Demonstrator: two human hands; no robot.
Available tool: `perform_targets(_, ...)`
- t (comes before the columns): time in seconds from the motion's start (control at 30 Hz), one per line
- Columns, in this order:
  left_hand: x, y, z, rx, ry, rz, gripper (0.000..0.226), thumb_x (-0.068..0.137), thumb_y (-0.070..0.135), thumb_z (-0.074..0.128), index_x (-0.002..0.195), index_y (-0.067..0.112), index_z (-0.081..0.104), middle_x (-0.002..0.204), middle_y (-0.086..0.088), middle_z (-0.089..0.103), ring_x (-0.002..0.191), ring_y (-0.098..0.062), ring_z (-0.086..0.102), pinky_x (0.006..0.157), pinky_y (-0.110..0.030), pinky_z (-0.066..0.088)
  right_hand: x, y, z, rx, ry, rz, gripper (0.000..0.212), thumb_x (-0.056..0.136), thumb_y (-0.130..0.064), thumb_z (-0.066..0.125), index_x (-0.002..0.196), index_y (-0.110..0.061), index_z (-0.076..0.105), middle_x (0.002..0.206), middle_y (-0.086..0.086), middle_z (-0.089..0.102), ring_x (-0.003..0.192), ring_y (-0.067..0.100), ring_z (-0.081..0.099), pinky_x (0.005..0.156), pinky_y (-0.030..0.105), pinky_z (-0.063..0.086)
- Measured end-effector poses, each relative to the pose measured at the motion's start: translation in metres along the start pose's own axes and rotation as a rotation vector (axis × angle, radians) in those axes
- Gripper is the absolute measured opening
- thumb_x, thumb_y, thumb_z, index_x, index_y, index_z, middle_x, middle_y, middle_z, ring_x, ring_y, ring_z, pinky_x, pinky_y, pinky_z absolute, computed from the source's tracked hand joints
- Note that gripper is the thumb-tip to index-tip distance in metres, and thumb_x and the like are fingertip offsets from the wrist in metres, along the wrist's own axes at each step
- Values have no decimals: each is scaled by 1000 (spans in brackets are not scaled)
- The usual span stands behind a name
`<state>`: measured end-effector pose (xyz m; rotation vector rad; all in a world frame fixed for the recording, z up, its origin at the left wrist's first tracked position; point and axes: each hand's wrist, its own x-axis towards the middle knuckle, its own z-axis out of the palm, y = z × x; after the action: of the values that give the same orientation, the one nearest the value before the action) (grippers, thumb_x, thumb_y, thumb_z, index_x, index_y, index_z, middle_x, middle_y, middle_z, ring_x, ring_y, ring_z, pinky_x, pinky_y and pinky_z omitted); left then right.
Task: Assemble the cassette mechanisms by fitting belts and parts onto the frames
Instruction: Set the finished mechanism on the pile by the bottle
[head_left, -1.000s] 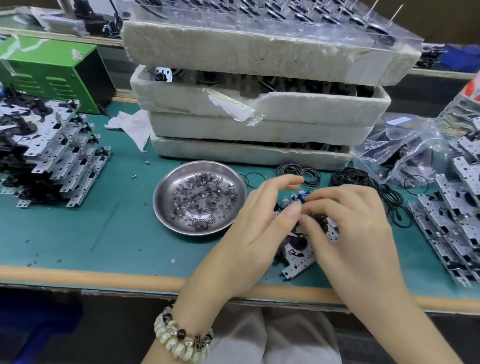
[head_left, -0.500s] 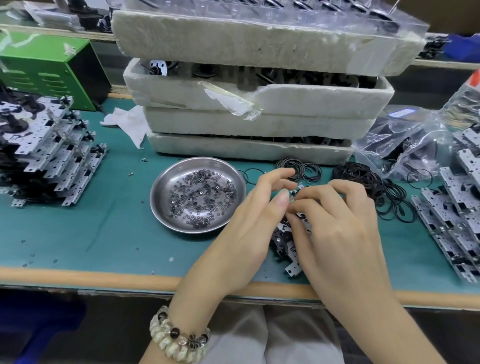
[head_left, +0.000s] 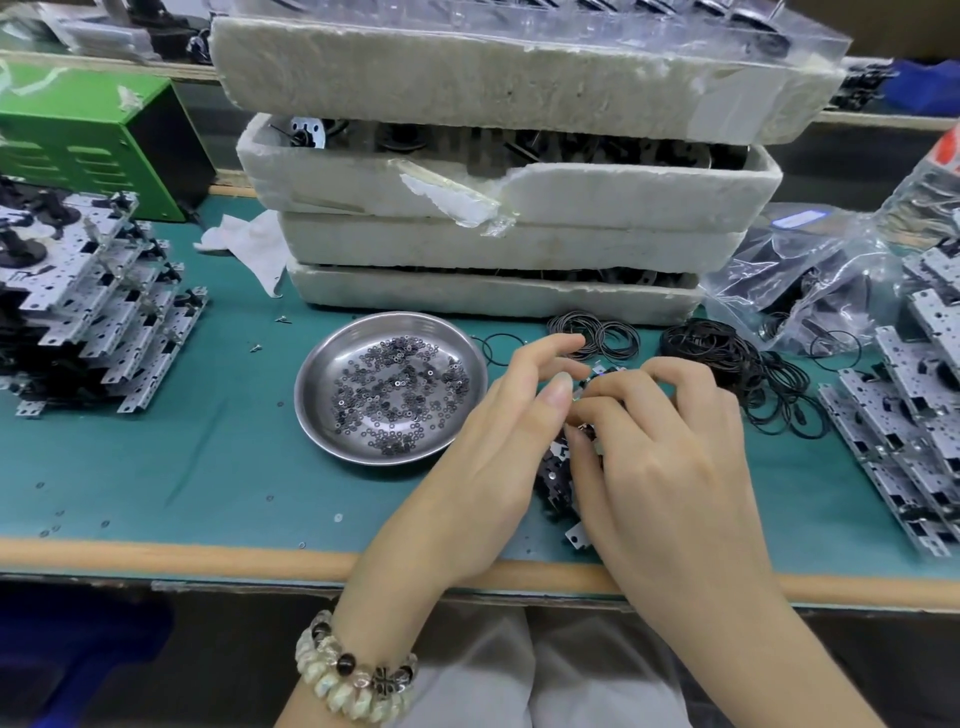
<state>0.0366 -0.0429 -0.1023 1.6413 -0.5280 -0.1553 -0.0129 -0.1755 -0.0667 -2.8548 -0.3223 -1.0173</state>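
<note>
1. Holding the cassette frame (head_left: 557, 467) tilted up near the front edge of the worktop (head_left: 156, 457), my right hand (head_left: 670, 467) is curled over it and gripping it. My left hand (head_left: 498, 447) sits against its left side with the fingertips bunched at the top, and I cannot tell whether they pinch a small part or only press.
2. The spot I am working on is hidden under my own fingers. Fitting by feel, I could seat a piece crooked and not notice.
3. A tiny part that slips would land among the stray washers on the green mat and be hard to find.
4. The frame's lower corner is near the worktop's front edge, so a loosened grip could drop it into my lap.
5. The steel dish (head_left: 311, 395) of washers (head_left: 395, 395) is just beside my left hand, and a careless knuckle could tip it.
6. The loose belts (head_left: 727, 358) beyond my right hand lie tangled, so lifting one may drag others along.
7. The stacked frames (head_left: 893, 447) at my right lean, and a sweeping forearm could topple them.
</note>
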Motion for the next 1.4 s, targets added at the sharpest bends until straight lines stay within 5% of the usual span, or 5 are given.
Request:
perform_targets(0.23,-6,4,0,12,-5,42,63,96,73,28,144,35,43,137,10,58,137,-16,46,106,-39,35,6,1,3,-80,148,-143,22,81,8,66,64,-4,62,69,9,61,78,33,63,68,42,39)
perform_targets(0.43,8,-11,-12,139,-66,-31,22,106,19,40,106,27,61,104,8,65,126,-29,55,115,-44,37,6,2,6,-81,194,-215,26,83,11,62,60,-3,63,65,10,61,71,32,64,66,42,42)
perform_targets(0.63,-3,-6,0,16,-1,27,65,97,74,29,145,32,43,137,6,58,135,-20,48,110,-50,33,6,-3,4,-61,214,-231,26,79,15,64,59,-1,62,62,12,57,68,32,63,61,39,45)
perform_targets(0.97,2,-1,1,-4,0,-13,51,96,74,29,139,50,42,134,19,59,134,2,45,103,-36,33,17,10,-7,192,-100,86,7,77,-17,76,70,-15,76,81,-3,67,87,31,53,75,47,44)
perform_targets(1.4,-1,10,2,37,17,-45,53,93,75,28,138,51,44,136,18,55,137,-5,42,109,-37,36,24,12,-7,105,-195,-7,4,68,-16,79,67,-16,75,89,-1,63,88,33,51,71,37,32)
